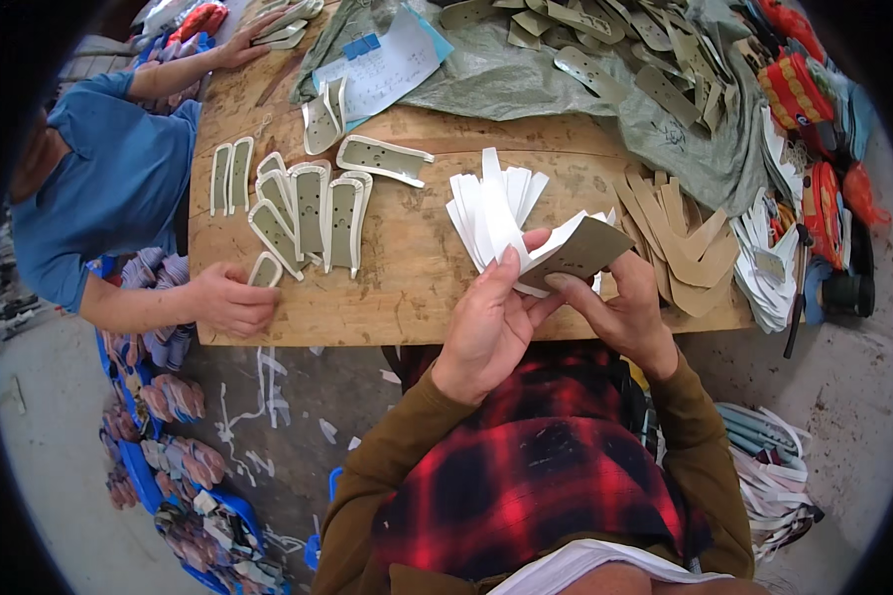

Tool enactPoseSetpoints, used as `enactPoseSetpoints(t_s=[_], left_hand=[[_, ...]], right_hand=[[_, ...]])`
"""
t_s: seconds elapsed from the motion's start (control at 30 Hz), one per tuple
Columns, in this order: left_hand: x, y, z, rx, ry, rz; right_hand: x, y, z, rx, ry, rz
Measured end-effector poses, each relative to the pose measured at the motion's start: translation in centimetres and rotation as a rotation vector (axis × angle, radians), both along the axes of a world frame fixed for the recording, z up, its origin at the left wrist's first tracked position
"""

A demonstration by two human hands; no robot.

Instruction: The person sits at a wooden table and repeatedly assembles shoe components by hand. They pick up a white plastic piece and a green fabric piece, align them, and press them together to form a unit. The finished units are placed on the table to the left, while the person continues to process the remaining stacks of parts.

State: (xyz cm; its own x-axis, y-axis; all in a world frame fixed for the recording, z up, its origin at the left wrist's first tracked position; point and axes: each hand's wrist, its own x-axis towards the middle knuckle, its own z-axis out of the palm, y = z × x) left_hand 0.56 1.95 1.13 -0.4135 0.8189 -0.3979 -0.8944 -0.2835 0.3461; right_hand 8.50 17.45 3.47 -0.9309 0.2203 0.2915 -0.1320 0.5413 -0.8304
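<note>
Over the front edge of the table, both hands hold an olive-grey shoe insole board (587, 248) with a white strip along its edge. My left hand (486, 327) pinches its left end between thumb and fingers. My right hand (627, 309) grips the near side, thumb pressed on the olive face. Just behind lies a fanned bundle of white strips (499, 198). Tan curved pieces (680, 248) are heaped beside my right hand. Farther left, several insole boards with white-bound edges (310, 208) lie together. The fingertips behind the held board are partly hidden.
At the left, a co-worker in a blue shirt (119, 178) has one hand on a small white-edged piece (265, 270). A grey-green sheet (506, 94) bears a pile of olive boards (655, 59). Paper (377, 79) lies behind. White pieces (764, 258) and a black-handled tool (796, 297) sit right.
</note>
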Motion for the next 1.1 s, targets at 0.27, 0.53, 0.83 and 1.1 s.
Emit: enactPoseSetpoints(t_s=[0.27, 0.53, 0.83, 1.1], left_hand=[[-0.7, -0.3, 0.6, -0.038, 0.150, -0.014], [-3.5, -0.8, 2.1, -0.433, 1.107, 0.082], [-1.1, -1.3, 5.2, -0.604, 1.639, 0.158], [0.0, -1.3, 5.0, -0.587, 1.750, 0.213]], right_hand=[[0.1, -0.5, 0.1, 0.084, 0.095, -0.020], [1.2, -0.5, -0.3, 0.424, 0.305, 0.015], [1.6, -0.6, -0.3, 0.464, 0.372, -0.010], [1.6, -0.8, -1.6, 0.504, 0.279, -0.066]])
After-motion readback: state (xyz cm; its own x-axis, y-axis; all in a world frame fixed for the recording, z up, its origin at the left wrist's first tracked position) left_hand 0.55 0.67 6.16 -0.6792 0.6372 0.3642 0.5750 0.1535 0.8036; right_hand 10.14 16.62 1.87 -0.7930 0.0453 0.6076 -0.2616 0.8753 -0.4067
